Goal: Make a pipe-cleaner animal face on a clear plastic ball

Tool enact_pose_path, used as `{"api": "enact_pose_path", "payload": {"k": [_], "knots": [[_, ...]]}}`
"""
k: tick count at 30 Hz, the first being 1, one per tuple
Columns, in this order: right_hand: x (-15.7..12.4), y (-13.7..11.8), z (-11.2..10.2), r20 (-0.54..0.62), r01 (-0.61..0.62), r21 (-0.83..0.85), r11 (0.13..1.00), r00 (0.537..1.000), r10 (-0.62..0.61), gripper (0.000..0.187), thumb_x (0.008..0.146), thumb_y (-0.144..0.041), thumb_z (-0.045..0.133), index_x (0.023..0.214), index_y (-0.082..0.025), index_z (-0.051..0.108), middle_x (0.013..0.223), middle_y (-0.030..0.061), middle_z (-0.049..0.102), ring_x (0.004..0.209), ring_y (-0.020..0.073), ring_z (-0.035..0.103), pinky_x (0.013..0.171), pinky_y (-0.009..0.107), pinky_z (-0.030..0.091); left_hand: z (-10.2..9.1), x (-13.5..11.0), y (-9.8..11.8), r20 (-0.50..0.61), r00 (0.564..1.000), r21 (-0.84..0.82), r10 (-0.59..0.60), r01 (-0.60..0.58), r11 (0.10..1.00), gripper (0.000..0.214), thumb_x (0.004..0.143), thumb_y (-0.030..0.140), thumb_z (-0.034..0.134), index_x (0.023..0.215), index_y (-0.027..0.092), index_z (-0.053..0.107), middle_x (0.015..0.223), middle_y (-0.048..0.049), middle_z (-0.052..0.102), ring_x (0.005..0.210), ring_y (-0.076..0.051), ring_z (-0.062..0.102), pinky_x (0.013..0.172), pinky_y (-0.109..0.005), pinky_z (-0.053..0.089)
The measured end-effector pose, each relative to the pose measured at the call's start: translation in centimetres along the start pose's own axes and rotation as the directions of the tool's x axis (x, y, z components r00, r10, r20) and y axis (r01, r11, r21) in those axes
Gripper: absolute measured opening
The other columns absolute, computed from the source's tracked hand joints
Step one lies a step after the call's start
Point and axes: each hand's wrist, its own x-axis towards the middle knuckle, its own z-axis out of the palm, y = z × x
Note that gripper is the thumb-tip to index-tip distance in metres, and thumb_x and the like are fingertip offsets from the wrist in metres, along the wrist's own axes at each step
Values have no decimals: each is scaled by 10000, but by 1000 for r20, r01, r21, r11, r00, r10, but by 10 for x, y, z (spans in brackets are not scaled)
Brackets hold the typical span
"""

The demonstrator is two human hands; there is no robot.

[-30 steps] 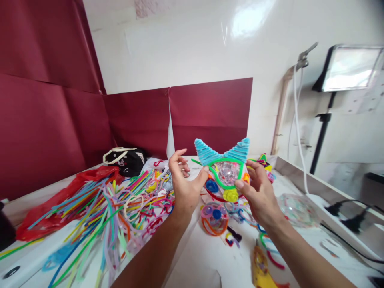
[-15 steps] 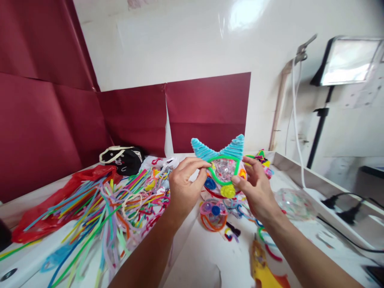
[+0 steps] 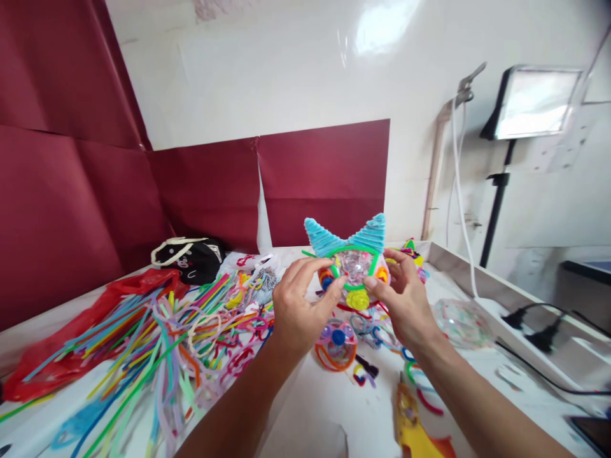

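Both hands hold up a craft piece made of pipe cleaners, with two pointed light-blue ears (image 3: 371, 234), a clear shiny middle (image 3: 356, 266) and a yellow coil (image 3: 358, 299) below. A green pipe cleaner (image 3: 358, 248) runs round the clear middle, and a thin green end sticks out past the left fingers. My left hand (image 3: 303, 299) is closed on the left side, thumb pressed to the front. On the right side, my right hand (image 3: 403, 289) grips with the thumb in front and fingers partly behind. Below hangs or lies a smaller piece with an orange loop (image 3: 335, 362); which, I cannot tell.
Loose pipe cleaners (image 3: 162, 343) spread over the left, partly on a red plastic bag (image 3: 62, 362). A black pouch (image 3: 198, 259) sits behind. A yellow tool (image 3: 410, 420) lies in front right. Beyond are a clear plastic bag (image 3: 462, 323) and a power strip (image 3: 529, 343).
My left thumb has moved right onto the front of the green outline. A green pipe cleaner end now shows left of my left fingers. The view has turned slightly right.
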Motion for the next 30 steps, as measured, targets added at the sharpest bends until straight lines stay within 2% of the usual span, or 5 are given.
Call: {"api": "enact_pose_path", "payload": {"k": [5,10,18,23,30], "knots": [[0,-1,1,-13,2,12,1000,1000,-2,663,651,-444,807,1178,-265,447,1149,81,596,1018,261,620,784,374,543,2,-1,-5,-9,994,42,111,-111,993,112,786,195,694,896,208,715,939,-54,725,911,-196,658,861,-334,500],[0,-1,2,-41,14,21,1000,999,-13,680,621,-458,819,1167,-269,460,1111,66,614,944,250,641,726,362,546,5,-2,-11,-44,963,109,266,-260,959,124,782,179,706,904,163,689,939,-73,727,906,-191,672,840,-352,529],[0,1,1,-49,18,30,999,999,-17,667,624,-447,821,1161,-269,467,1122,67,612,934,247,636,728,367,541,11,-4,-16,-79,949,159,304,-289,944,142,780,176,716,912,166,664,931,-63,733,920,-186,675,858,-361,535],[2,4,1,-43,13,38,999,999,-12,642,639,-450,816,1157,-267,484,1103,68,624,904,243,637,728,381,537,13,-8,-18,-57,944,219,326,-307,926,136,804,183,691,936,159,665,969,-81,734,956,-207,670,863,-393,522],[2,7,-1,-46,21,52,998,999,-19,571,676,-425,791,1153,-281,511,1114,56,626,967,248,638,800,405,536,13,-10,-18,-22,936,254,350,-334,908,185,822,151,641,1005,160,659,1028,-95,726,1002,-236,660,873,-425,505]]}}
